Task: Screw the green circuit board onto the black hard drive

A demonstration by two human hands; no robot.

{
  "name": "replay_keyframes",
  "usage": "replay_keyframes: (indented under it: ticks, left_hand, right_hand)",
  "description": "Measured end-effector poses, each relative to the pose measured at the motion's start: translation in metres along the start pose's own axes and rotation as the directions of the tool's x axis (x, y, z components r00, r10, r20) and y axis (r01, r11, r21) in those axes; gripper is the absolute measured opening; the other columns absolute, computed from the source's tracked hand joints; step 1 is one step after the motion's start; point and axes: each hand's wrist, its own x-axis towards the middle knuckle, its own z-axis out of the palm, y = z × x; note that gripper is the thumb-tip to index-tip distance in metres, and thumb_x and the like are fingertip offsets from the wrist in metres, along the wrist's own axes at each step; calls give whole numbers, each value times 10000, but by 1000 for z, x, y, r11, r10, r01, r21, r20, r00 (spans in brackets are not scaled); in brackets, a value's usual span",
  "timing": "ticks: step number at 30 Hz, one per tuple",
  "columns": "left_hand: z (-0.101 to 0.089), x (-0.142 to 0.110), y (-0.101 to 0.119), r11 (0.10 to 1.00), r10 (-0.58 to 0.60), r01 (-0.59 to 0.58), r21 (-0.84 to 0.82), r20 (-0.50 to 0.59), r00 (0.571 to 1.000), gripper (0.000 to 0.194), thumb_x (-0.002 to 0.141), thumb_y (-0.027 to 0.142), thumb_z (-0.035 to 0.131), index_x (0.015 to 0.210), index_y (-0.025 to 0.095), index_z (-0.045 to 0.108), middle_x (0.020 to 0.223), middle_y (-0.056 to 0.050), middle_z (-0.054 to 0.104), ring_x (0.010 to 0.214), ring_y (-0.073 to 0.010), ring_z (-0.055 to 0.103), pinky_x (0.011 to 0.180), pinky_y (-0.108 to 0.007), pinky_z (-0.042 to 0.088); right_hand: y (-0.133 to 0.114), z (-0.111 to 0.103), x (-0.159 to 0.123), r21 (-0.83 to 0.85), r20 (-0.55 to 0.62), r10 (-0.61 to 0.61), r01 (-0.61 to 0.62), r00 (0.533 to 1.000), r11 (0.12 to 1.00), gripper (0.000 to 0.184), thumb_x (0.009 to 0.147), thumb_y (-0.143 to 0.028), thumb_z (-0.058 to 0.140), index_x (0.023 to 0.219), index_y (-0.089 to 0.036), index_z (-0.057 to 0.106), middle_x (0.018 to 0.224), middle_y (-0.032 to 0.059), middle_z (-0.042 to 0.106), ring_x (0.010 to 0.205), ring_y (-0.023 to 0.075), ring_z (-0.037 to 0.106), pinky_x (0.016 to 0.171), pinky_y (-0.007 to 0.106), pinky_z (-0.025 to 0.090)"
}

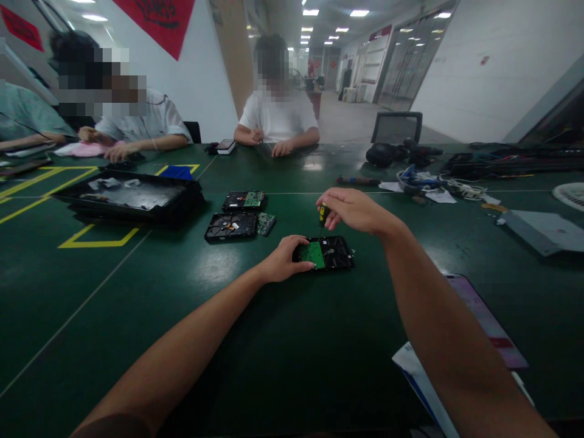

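A black hard drive [338, 252] lies on the green table with its green circuit board [312, 255] facing up. My left hand [292, 260] grips the drive's left end, thumb along the near edge and fingers at the far side. In my right hand [349, 210] is a yellow and black screwdriver [323, 214], held upright with its shaft down at the board's far edge. Tiny screws [353, 251] seem to lie by the drive's right end. Left of it are a second hard drive [231, 226], a loose circuit board [266, 224] and another hard drive [244, 200].
Black stacked trays [132, 198] stand at the left. A pen-shaped tool [358, 180], a bowl of cables [417, 180] and a metal case [542, 231] are to the right. Near my right forearm lies a phone-like device [486, 316]. Several people sit across the table.
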Motion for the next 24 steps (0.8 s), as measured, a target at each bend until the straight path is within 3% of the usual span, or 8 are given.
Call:
replay_keyframes:
  ticks: [4, 9, 13, 18, 24]
  left_hand:
    - [0, 0, 2, 1000, -25, 25, -3, 10, 1000, 644, 797, 473, 763, 1343, 241, 512, 1429, -124, 506, 1348, -308, 460, 1153, -515, 375]
    - [-1, -1, 1, 1000, -21, 21, -17, 3, 1000, 642, 799, 481, 759, 1343, 243, 514, 1429, -120, 507, 1344, -307, 460, 1152, -509, 378]
    - [0, -1, -1, 1000, -4, 4, -3, -3, 1000, 637, 806, 481, 755, 1338, 225, 515, 1421, -127, 512, 1346, -298, 455, 1160, -498, 371]
    - [0, 0, 0, 1000, 1, -1, 13, 1, 1000, 625, 812, 481, 751, 1333, 230, 513, 1418, -124, 512, 1338, -296, 463, 1154, -500, 379]
    - [-1, 0, 1, 1000, -1, 1, 20, 17, 1000, 633, 815, 490, 747, 1342, 238, 505, 1424, -117, 505, 1347, -295, 452, 1162, -504, 371]
  right_hand:
    - [-7, -4, 0, -144, 5, -53, 53, 999, 988, 274, 978, -389, 491, 1056, -200, 673, 703, 26, 688, 618, 158, 643, 592, 275, 490]
    - [-10, -6, 0, -291, -67, -113, 89, 991, 953, 223, 898, -384, 600, 897, -188, 705, 800, 38, 709, 714, 164, 637, 644, 275, 444]
    - [-5, -2, 1, -239, -120, -93, 62, 988, 969, 216, 892, -368, 595, 932, -182, 697, 804, 44, 709, 615, 142, 611, 598, 284, 436]
    - [1, 0, -1, -132, -87, -146, 134, 985, 982, 217, 928, -376, 571, 974, -198, 686, 962, 53, 732, 554, 101, 578, 547, 276, 442]
    - [1, -1, 1, -51, -45, -123, 120, 991, 991, 264, 955, -424, 561, 966, -197, 695, 758, 41, 696, 596, 131, 608, 559, 271, 471]
